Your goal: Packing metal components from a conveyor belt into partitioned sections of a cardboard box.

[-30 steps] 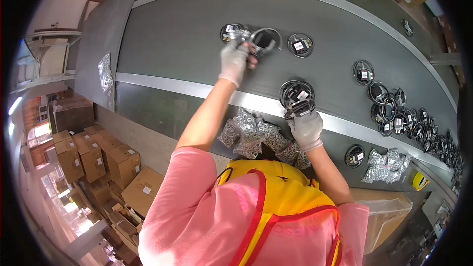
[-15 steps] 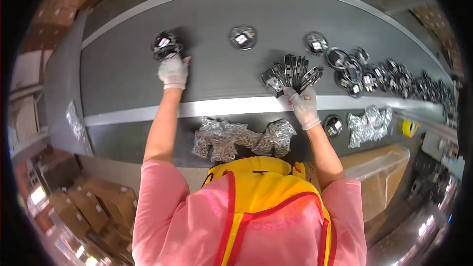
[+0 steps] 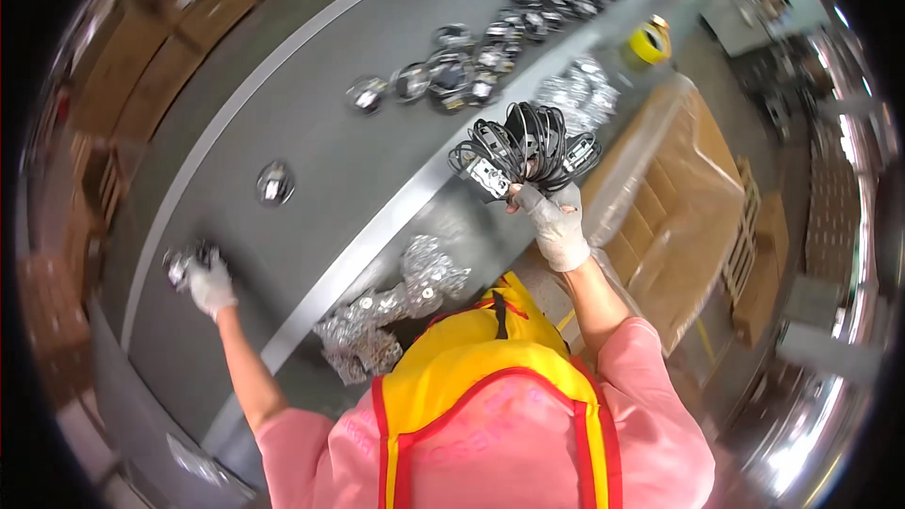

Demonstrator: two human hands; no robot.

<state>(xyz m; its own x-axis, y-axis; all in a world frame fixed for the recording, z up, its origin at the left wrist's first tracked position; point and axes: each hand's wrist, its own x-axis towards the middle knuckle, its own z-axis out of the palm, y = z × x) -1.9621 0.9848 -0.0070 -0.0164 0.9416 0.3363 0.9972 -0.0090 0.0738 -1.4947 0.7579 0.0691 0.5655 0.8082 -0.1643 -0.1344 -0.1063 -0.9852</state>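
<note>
In my right hand (image 3: 558, 226), gloved with bare fingertips, is a fanned bunch of coiled black cables (image 3: 535, 143) with pale labels and connectors. The fingers are closed round the lower end of the bunch, held above the near rim of the belt. Far to the left, my left hand (image 3: 210, 286), also gloved, is closed on another coiled cable (image 3: 181, 267) low over the grey belt; motion blurs its fingers. A single coil (image 3: 275, 184) lies on the belt beyond that hand.
More cable coils (image 3: 451, 71) trail up the conveyor belt (image 3: 311, 132) to the far right. Clear bags of small metal rings (image 3: 377, 311) lie along the near ledge. Yellow tape (image 3: 649, 42) and a plastic-wrapped carton (image 3: 669, 217) are at right. Cardboard boxes (image 3: 203, 14) stand beyond the belt.
The view has swung round to the right. My right hand has lifted the cable bunch off the belt toward the near rim. My left hand stays at the left coil.
</note>
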